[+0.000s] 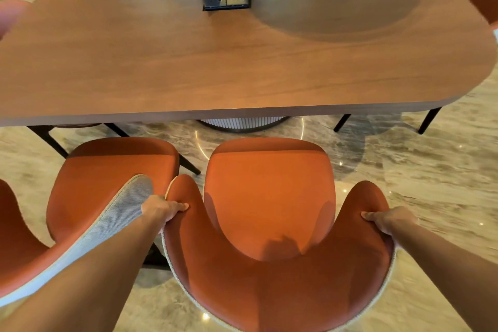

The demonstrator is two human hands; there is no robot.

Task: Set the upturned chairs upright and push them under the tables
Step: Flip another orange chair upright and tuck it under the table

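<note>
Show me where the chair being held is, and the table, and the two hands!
Held chair point(269, 197), head view: middle of its orange seat.
Table point(188, 62), head view: bare wooden top.
Left hand point(161, 209), head view: back of the hand, gripping the chair's left wing.
Right hand point(388, 219), head view: back of the hand, gripping the right wing.

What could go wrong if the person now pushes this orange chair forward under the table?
1. The left hand grips the held chair at its left wing, right beside the neighbouring chair; its fingers may be squeezed between the two.
2. The table's round base stands directly ahead, so the chair's legs may hit it.
3. The right hand grips the other wing; uneven pushing could swing the chair sideways.
</note>
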